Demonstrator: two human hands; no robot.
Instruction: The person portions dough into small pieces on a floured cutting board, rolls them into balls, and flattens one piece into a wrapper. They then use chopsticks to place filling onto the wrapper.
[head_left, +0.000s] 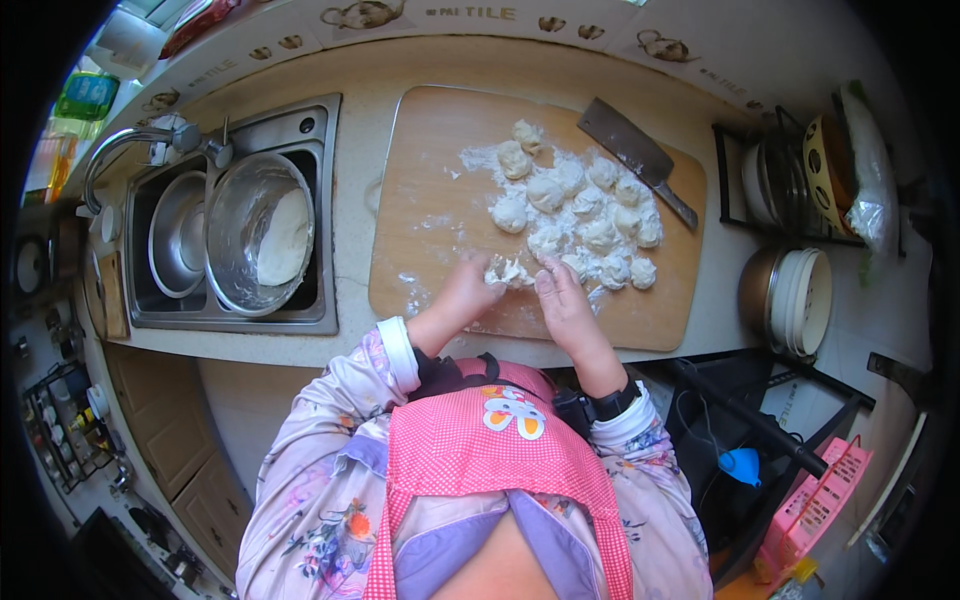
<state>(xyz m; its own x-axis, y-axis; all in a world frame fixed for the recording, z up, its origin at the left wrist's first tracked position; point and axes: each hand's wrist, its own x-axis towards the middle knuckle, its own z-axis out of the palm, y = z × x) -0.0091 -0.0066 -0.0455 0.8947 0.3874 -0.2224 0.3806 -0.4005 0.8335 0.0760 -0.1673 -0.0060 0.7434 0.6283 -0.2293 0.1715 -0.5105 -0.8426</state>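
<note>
A ragged, floury piece of dough (510, 272) spans the gap between my two hands over the near part of a wooden board (427, 172). My left hand (474, 289) grips its left end. At the other end my right hand (562, 296) has its fingertips on the dough; part of that grip is hidden. Just beyond lie several flour-dusted dough lumps (545, 193), bunched together on scattered white flour. A cleaver (628, 141) rests at the board's far right, its handle pointing toward the right edge.
Left of the board, a double sink (330, 225) holds a steel bowl (217, 247) with a large dough mass (285, 240), beside another steel basin (174, 247). A faucet (127, 139) arches over them. Stacked pots (795, 300) and a dish rack (724, 180) stand at right.
</note>
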